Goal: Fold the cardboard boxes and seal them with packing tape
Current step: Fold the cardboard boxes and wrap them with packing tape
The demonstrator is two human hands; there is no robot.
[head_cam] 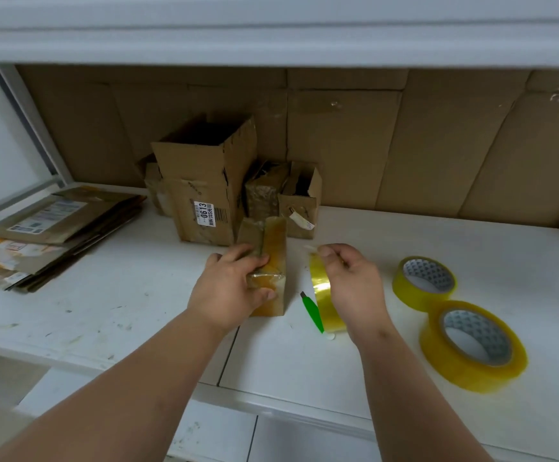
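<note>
A small narrow cardboard box [273, 248] lies on the white table [138, 295], with yellowish tape along its top and over its near end. My left hand [228, 288] grips the box's near end, fingers on top and thumb on the side. To its right, my right hand [351, 278] holds a roll of yellow packing tape [323, 295] upright on edge, thumb and fingers pinching near the top of the roll. A green-handled cutter [313, 311] lies on the table between the box and the roll.
Two more tape rolls [423, 283] [474, 345] lie flat at the right. Open cardboard boxes [204, 181] [299, 201] stand behind the small box. Flattened cartons [51, 228] are stacked at the left. Cardboard sheets [404, 145] line the back wall under a shelf.
</note>
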